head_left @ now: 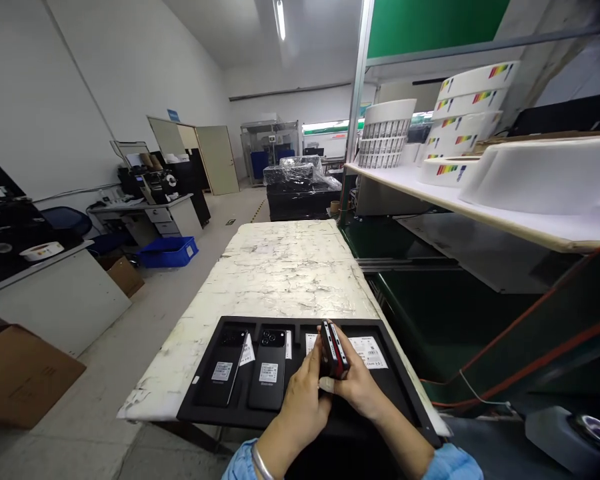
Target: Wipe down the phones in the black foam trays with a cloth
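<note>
A factory workroom: right of the grip (pixel 333 370), shelves (pixel 430 193) carry label rolls (pixel 467 110); ahead stand a long counter (pixel 280 273) and a shrink-wrapped pallet (pixel 300 190).

- The phone (pixel 334 350) between the left hand (pixel 304 393) and the right hand (pixel 359 388) has a dark body, with a red stripe and small silver parts along its edge.
- Under both hands, the tray (pixel 200 415) is matt black.
- Beside the left hand, the two phones (pixel 273 390) are black, each with a pale grey label (pixel 269 372).
- Behind the hands, the table top (pixel 280 280) is off-white, with grey and dark scratches.
- At each wrist, the sleeve (pixel 243 463) is light blue.
- Far ahead to the right of the hands, the white rolls (pixel 473 100) carry small rainbow-coloured stripes.
</note>
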The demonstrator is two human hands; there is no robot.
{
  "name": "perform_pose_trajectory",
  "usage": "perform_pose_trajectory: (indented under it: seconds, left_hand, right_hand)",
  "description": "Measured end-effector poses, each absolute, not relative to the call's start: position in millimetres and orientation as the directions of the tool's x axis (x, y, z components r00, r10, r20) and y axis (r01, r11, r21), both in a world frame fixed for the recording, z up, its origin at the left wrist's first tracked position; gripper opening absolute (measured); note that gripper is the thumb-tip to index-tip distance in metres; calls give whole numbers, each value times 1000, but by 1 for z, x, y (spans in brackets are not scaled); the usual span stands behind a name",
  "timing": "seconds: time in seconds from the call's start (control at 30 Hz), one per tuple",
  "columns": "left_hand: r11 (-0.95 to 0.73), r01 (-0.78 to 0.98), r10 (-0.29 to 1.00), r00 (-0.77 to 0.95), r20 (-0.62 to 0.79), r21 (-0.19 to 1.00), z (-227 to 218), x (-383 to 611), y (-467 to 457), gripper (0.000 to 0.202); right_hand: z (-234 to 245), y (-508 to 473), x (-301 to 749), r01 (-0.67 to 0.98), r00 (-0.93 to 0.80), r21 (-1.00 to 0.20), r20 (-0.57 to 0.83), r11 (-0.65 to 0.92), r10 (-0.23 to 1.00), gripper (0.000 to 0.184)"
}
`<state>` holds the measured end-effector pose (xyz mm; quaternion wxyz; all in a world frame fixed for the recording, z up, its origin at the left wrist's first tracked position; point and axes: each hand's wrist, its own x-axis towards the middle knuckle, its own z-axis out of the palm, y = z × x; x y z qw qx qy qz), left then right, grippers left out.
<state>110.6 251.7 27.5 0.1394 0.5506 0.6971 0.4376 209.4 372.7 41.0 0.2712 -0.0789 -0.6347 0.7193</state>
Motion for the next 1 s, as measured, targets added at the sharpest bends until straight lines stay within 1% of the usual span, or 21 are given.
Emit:
perform_pose_trajectory:
  seconds: [0.1, 0.27, 0.47, 0.6, 0.7, 0.77, 0.87, 0.93, 1.0]
  left_hand:
    - [-15, 626, 889, -348, 296, 780, 29, 112, 248, 101]
    - [18, 596, 887, -380, 262, 803, 36, 115, 244, 99]
    - [-2, 620, 885, -365, 290, 785, 33, 116, 244, 102]
    - [11, 558, 881, -397, 256, 829, 36, 115, 249, 100]
    - [33, 513, 877, -426, 221, 858, 47, 109, 259, 99]
    - [31, 521, 868, -437, 236, 853, 56, 103, 266, 98]
    - [-26, 566, 852, -419, 314, 824, 64, 94, 276, 94]
    - [-78, 572, 854, -384, 350, 816, 62, 91, 278, 91]
    - [-121, 551, 864, -351, 361, 826, 54, 90, 277, 90]
  right_hand:
    - [40, 369, 213, -273, -838, -962, 236, -5, 492, 100]
    - [49, 365, 215, -237, -830, -968, 245, 79, 501, 99]
    - [49, 365, 215, -227, -823, -968, 250, 109, 509, 101]
    - [47, 367, 212, -230, -832, -970, 241, 84, 500, 94]
    - [51, 370, 201, -255, -841, -965, 255, 65, 478, 88]
    - [55, 374, 192, -280, -829, -953, 300, 114, 472, 87]
    - [60, 381, 180, -315, -790, -921, 388, 228, 474, 84]
    - [60, 384, 179, -314, -780, -906, 417, 285, 466, 84]
    - [58, 386, 184, -297, -793, -901, 418, 317, 444, 85]
